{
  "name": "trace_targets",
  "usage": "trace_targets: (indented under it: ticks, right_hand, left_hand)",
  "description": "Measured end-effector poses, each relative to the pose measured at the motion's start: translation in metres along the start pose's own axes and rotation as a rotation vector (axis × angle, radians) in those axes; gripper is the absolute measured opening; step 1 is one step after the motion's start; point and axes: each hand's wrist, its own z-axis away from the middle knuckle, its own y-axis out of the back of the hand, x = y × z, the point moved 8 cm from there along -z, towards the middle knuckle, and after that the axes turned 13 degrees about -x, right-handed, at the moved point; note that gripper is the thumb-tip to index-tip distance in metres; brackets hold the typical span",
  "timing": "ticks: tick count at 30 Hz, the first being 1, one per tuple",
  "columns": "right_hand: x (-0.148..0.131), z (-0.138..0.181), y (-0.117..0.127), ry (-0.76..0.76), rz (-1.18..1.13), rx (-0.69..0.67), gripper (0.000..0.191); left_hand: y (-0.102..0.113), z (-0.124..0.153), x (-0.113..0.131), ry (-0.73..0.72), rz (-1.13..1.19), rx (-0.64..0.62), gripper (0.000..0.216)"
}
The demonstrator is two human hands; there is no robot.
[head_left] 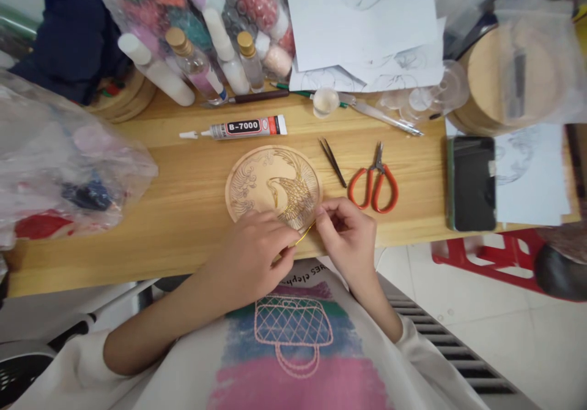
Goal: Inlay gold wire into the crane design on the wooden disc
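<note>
A short length of gold wire [304, 234] runs between my two hands at the front edge of the table. My left hand [263, 254] pinches one end of it between thumb and fingers. The other end is pinched in my right hand [345, 229]. Just beyond them lies a round wooden plaque [236, 205] bearing a bird and swirls outlined in gold and dark lines; my fingers cover part of its near rim. Black tweezers [333, 162] and red-handled pliers [375, 180] rest to the right of the plaque.
A glue tube [245, 127] lies behind the plaque, with its cap [188, 135] off. Bottles [197, 67] and bagged materials stand at the back. Papers [367, 30], a small cup [325, 102] and a craft knife [385, 116] lie farther right, near a phone [473, 183]. A plastic bag [68, 171] sits left.
</note>
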Motion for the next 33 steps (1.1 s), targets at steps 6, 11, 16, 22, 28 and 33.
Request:
trace_targets:
  ticks: [6,11,16,22,28,33]
  right_hand:
    - [-0.007,0.0,0.002,0.037,0.058,0.021,0.016]
    - [-0.018,-0.007,0.002,0.078,0.118,0.062,0.018]
    - [-0.03,-0.019,0.001,0.113,0.192,0.021,0.021]
    - [-0.026,-0.054,0.03,-0.095,0.597,0.028,0.019]
    - [-0.013,-0.077,0.029,-0.18,0.758,-0.098,0.012]
    - [-0.015,-0.077,0.031,-0.149,0.669,-0.117,0.012]
  left_hand:
    - [0.004,-0.006,0.0,0.018,-0.123,0.069,0.019]
    - [0.003,-0.011,-0.004,0.056,-0.156,0.085,0.02]
    - [0.004,-0.014,-0.017,0.143,-0.178,0.096,0.026]
    - [0.038,-0.009,-0.035,0.132,0.038,0.255,0.029]
    - [0.08,0.009,-0.037,0.119,0.157,0.499,0.018]
    - [0.11,0.024,-0.013,0.014,-0.022,0.654,0.017]
